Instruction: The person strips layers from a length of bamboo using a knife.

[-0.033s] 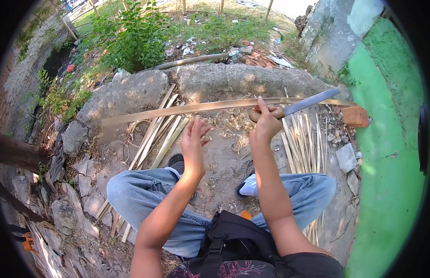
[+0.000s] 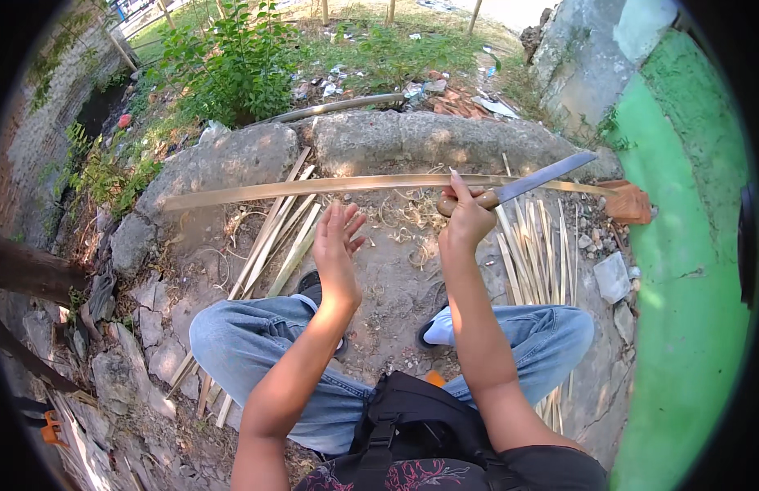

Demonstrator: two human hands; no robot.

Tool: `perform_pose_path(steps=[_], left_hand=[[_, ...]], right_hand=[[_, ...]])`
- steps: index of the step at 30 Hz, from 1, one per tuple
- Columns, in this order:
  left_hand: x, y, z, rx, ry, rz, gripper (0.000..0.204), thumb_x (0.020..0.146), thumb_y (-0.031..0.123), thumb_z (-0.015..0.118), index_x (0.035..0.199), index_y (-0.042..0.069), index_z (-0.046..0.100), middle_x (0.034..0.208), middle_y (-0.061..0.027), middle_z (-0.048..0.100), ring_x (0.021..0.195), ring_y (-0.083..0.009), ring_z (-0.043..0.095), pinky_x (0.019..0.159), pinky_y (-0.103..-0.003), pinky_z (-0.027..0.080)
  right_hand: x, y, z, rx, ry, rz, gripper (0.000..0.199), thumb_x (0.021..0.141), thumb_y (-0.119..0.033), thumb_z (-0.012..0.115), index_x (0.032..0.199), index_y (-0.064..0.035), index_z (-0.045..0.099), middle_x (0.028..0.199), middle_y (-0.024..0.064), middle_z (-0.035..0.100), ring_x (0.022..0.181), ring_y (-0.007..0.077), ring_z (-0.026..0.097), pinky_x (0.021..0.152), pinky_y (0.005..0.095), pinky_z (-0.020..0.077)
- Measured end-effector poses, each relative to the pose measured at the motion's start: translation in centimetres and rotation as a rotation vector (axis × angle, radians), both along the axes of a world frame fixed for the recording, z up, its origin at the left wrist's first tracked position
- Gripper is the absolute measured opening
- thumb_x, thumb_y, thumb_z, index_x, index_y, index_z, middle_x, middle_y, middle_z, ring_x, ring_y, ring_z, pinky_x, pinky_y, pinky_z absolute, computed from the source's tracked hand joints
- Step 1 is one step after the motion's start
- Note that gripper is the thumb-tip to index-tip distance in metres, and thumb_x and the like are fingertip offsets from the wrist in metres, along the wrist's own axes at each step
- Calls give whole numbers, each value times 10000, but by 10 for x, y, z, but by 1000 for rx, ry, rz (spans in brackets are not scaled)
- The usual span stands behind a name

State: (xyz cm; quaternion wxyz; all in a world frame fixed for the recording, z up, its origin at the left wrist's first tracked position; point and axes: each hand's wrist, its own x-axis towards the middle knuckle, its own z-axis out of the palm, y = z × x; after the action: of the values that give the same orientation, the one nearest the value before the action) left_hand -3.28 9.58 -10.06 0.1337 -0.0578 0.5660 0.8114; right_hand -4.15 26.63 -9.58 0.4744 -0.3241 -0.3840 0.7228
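My right hand is closed round the wooden handle of a knife, its straight blade pointing up and to the right. A long, thin bamboo-like strip stretches sideways in front of me. It passes at the right hand's raised digit and behind the blade; whether that hand also grips it I cannot tell. My left hand is open, fingers stretched out, just below the strip and apart from it.
Pale split strips lie in a bundle at left and another at right. Curly shavings litter the ground between. A low concrete kerb runs across ahead. At right stand an orange-brown brick and a green wall.
The strip has shifted slightly to the left and upward. The knife has tilted a little more upward with my right hand. My left hand's fingers have spread and lifted slightly.
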Motion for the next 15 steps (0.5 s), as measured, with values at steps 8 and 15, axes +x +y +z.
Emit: perform_pose_path(steps=[8, 15], left_hand=[[-26, -53, 40, 586, 418, 313, 363, 985, 358, 367, 849, 60, 523, 744, -92, 530, 698, -198, 530, 677, -337, 420], [-6, -66, 74, 424, 603, 497, 420, 996, 322, 343, 626, 159, 231, 553, 24, 188, 476, -83, 161, 433, -253, 133]], right_hand=[[28, -47, -34, -24, -115, 575, 311, 747, -50, 758, 684, -82, 455, 622, 51, 571, 545, 177, 625, 506, 289, 495], [98, -40, -49, 278, -548, 1091, 414, 854, -366, 663, 644, -42, 512, 535, 20, 508, 509, 130, 566, 465, 288, 423]])
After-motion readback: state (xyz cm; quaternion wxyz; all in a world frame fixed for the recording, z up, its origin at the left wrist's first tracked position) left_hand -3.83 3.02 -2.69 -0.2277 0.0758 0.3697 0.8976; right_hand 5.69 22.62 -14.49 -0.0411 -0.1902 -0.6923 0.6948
